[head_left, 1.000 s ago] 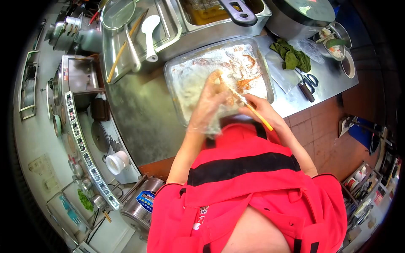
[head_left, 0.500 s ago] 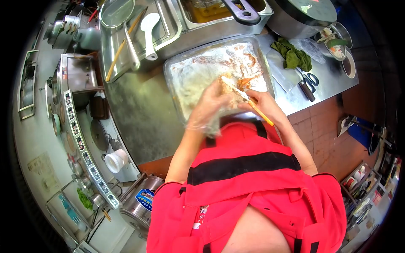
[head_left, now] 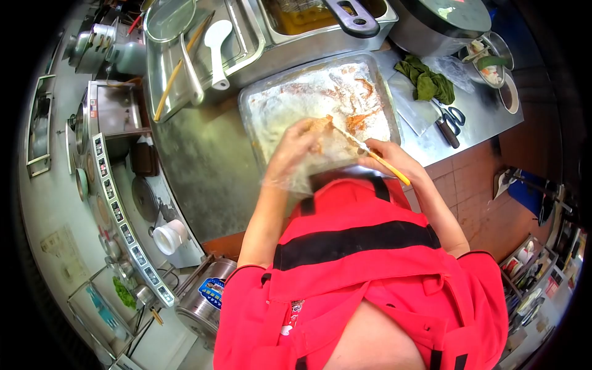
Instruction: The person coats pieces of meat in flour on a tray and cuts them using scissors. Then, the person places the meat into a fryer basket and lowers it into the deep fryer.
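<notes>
A metal tray [head_left: 269,98] holds white powder with orange-red smears. Over its near part, my left hand [head_left: 298,148], loosely covered in clear plastic, has its fingers closed round a coated, orange-brown piece of food [head_left: 320,126]; motion blurs its edges. My right hand [head_left: 391,158] grips a thin stick [head_left: 390,169], orange-yellow at its lower end and coated white toward its upper end. The stick's upper tip reaches the food beside my left fingers. How far the tip goes into the food is not clear.
A white paddle [head_left: 217,52] and a strainer [head_left: 192,77] lie on a tray at the upper left. Behind is a pan of brown liquid [head_left: 299,17]. Green cloth [head_left: 425,79], scissors [head_left: 453,117] and bowls [head_left: 509,92] are at the right. A pot [head_left: 206,296] stands lower left.
My left hand has moved a little left with the food. My right hand and the stick have shifted slightly right, so the two hands are farther apart.
</notes>
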Motion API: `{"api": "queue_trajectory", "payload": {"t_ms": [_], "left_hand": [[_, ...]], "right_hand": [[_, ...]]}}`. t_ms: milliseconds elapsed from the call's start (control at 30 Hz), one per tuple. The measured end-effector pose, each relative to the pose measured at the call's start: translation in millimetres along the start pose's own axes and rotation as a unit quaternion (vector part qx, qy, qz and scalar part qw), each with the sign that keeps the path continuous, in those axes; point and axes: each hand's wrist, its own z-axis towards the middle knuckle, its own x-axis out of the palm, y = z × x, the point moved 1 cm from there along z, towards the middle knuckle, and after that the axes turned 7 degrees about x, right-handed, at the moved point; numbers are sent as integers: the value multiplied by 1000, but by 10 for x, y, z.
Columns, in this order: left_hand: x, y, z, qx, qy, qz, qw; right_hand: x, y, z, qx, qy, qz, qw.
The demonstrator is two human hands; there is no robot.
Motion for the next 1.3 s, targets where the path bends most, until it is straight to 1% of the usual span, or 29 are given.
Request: {"api": "queue_trajectory", "payload": {"t_ms": [33,133,233,300,333,433,533,633,767,867,933,967,1033,1067,1133,1167,1200,1233,1267,1300], "left_hand": [[37,-62,-28,8,-14,-29,999],[52,-183,-66,22,3,-15,1000],[25,-133,-15,7,5,76,997],[19,-144,-3,19,-1,180,984],[12,-151,-4,24,-4,231,973],[33,-227,-35,90,23,382,920],[56,-209,-40,107,5,395,912],[-7,-125,1,104,-9,382,918],[-146,-153,64,139,-15,404,904],[-203,-175,85,158,-23,420,893],[-204,-178,125,174,-12,449,877],[-213,-126,119,211,-15,493,844],[-245,77,67,283,-23,574,768],[-249,162,62,246,-21,595,765],[-174,264,14,167,-14,634,755],[-109,264,-16,120,-22,589,799],[12,177,-47,73,-28,540,838],[103,145,-92,24,-34,489,871],[133,223,-140,112,-14,518,848],[146,289,-133,91,13,550,830]], "right_hand": [[-21,-6,-3,-7,29,-6,1000],[57,-94,62,-55,51,29,997],[97,13,93,-41,85,95,991],[107,98,137,-26,85,128,988],[108,137,162,-18,84,144,986],[94,232,207,-18,46,122,991],[71,221,301,-28,5,77,997],[23,251,406,-40,-2,77,996],[0,346,530,-58,-18,87,994],[0,357,592,-22,-10,94,995],[-23,341,601,-2,-4,61,998],[-43,322,600,9,-2,45,999],[-105,170,628,15,-40,-50,998],[-129,116,649,16,-59,-98,993],[-212,255,468,49,-57,-205,976],[-272,339,362,67,-56,-257,962],[-312,392,302,55,-16,-305,951],[-306,383,262,55,-9,-323,945],[-300,375,226,53,-2,-341,939],[-291,371,194,49,5,-360,932]]}}
